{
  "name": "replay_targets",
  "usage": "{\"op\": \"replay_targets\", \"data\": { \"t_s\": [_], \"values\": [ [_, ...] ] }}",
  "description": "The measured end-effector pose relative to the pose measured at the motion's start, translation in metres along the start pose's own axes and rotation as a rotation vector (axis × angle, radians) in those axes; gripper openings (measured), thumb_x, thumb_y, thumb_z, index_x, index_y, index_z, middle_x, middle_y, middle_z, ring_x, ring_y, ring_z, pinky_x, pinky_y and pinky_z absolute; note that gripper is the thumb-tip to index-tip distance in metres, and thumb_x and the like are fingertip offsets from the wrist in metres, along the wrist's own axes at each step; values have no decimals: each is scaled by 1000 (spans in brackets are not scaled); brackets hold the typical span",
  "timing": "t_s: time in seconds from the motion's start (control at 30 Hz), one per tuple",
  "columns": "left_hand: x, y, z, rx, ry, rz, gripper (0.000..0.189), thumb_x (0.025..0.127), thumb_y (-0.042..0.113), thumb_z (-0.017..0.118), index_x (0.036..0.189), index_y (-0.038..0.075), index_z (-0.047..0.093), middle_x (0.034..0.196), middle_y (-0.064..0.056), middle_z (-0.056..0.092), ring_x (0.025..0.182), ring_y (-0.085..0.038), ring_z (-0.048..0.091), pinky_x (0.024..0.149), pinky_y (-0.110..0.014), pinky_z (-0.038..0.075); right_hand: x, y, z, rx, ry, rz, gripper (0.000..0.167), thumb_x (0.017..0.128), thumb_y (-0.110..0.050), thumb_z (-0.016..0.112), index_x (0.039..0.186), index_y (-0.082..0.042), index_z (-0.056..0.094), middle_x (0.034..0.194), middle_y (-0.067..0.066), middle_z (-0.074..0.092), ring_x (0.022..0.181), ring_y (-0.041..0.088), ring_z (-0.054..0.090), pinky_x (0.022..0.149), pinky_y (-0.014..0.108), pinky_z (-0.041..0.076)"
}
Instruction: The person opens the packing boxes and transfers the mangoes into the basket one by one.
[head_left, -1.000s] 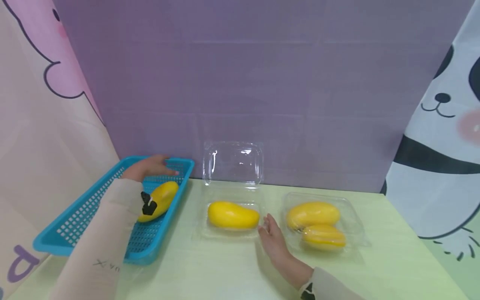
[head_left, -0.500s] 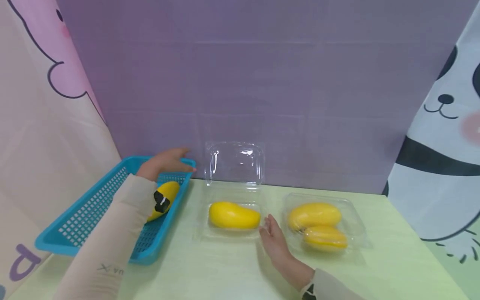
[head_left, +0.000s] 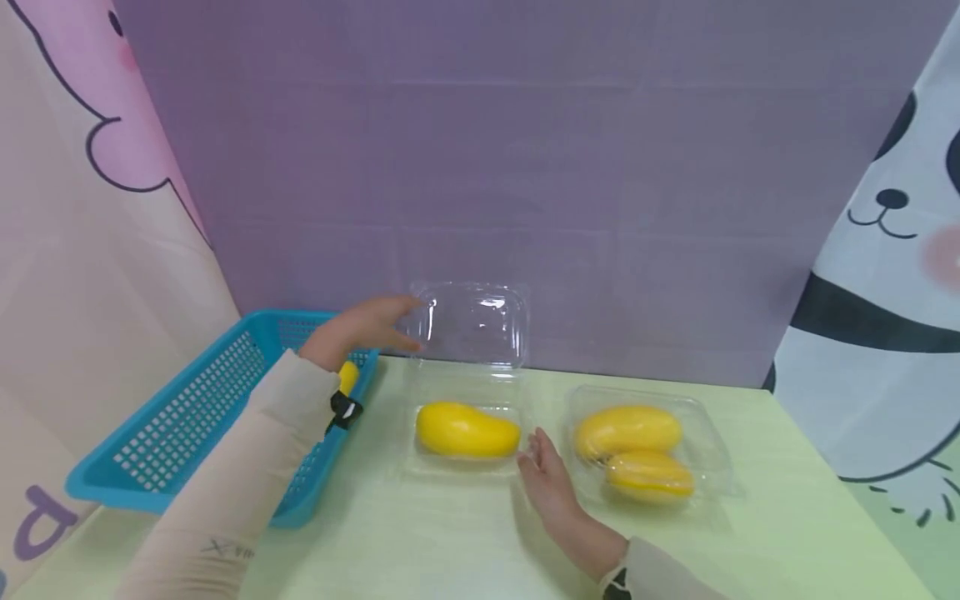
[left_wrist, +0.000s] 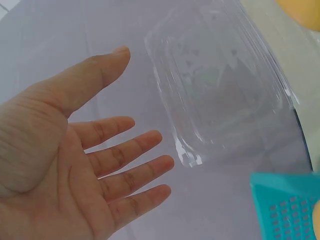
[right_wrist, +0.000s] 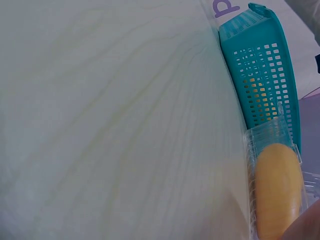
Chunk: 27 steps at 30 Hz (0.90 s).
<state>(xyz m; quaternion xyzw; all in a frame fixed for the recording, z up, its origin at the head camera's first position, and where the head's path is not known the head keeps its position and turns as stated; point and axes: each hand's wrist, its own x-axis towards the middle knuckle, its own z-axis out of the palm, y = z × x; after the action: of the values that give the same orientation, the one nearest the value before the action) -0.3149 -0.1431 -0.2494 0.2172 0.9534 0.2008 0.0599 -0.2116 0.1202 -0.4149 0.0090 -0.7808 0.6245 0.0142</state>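
Observation:
A clear plastic clamshell box stands in the middle of the table with its lid (head_left: pixel 472 325) raised against the backdrop. In its base lies one yellow mango (head_left: pixel 467 430). My left hand (head_left: pixel 363 327) reaches over the basket's far right corner, fingers spread and straight, close to the lid's left edge; in the left wrist view it appears apart from the lid and holds nothing. My right hand (head_left: pixel 553 487) rests beside the box's right side with fingers extended, near or touching its rim; the exact contact is unclear. Only a bit of that hand shows in the right wrist view.
At the left stands a blue plastic basket (head_left: pixel 180 425) with a yellow mango (head_left: pixel 348 377) in it, mostly hidden by my left forearm. To the right sits a closed clear box (head_left: pixel 701 433) holding two yellow mangoes (head_left: pixel 628 429). A purple backdrop (head_left: pixel 510 167) rises behind the table.
My left hand has moved right, from above the basket to beside the raised lid. My right hand, the boxes and their mangoes have stayed in place.

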Motion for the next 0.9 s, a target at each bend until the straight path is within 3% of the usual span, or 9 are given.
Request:
{"op": "replay_targets", "data": {
  "t_s": [0.23,0.43,0.53,0.63,0.77,0.9],
  "values": [
    [1,31,10,78,-57,111,73,88,27,67,145,1,31,147,-17,37,135,-34,34,110,-49,29,-1,0,1,-5,9,6,59,96,-7,44,145,10,15,147,32,23,135,46,24,110,54,23],
    [2,48,25,44,-138,159,74,87,23,68,147,5,29,152,-14,28,140,-33,23,114,-48,21,-2,-3,2,-23,16,13,58,96,-8,43,145,10,16,147,31,25,134,46,26,109,55,25],
    [5,52,34,38,-174,161,77,84,21,71,147,7,29,152,-13,27,140,-32,24,114,-47,21,-2,-3,3,-22,17,19,58,96,-8,43,145,9,16,147,30,25,134,46,26,109,54,24],
    [8,53,45,40,-209,151,74,83,21,73,145,8,34,147,-12,37,134,-30,35,110,-46,30,-1,-1,4,-18,15,18,58,96,-7,43,145,9,16,147,31,25,135,46,26,110,54,24],
    [13,51,57,39,-247,114,67,83,22,73,141,11,42,136,-9,50,124,-26,47,103,-43,40,0,1,4,-16,15,12,58,96,-7,44,145,9,17,146,31,26,134,46,27,110,54,24],
    [17,50,69,57,-271,58,66,81,24,74,139,16,45,134,-6,53,122,-26,49,102,-44,42,0,1,4,-15,10,11,58,96,-7,43,145,9,16,146,31,25,134,46,26,110,54,24]
  ]
}}
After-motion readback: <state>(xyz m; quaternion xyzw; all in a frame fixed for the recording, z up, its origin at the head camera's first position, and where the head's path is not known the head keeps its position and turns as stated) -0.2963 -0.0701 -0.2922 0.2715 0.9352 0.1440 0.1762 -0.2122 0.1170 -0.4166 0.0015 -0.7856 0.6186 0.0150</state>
